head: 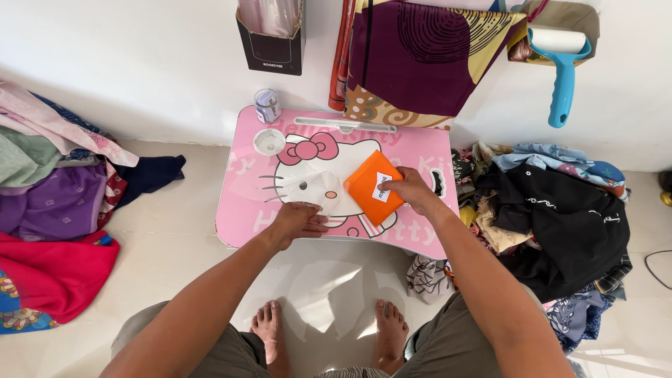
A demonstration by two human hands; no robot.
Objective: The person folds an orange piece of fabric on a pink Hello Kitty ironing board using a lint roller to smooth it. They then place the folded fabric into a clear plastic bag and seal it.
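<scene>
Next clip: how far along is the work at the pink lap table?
Looks done: an orange folded item with a white label lies on the pink lap table. In hand: the right hand grips that item; the left hand presses a clear plastic bag flat. Seemingly left: the item is not in the bag, and clothes remain heaped alongside.

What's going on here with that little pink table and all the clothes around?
A person sits on the floor at a small pink lap table. Their right hand holds an orange folded packet with a white label, tilted over the tabletop. Their left hand presses flat on a clear plastic bag lying on the table. A small roll of tape stands at the table's far edge. Piles of clothes lie on both sides, and a blue lint roller hangs on the wall.
</scene>
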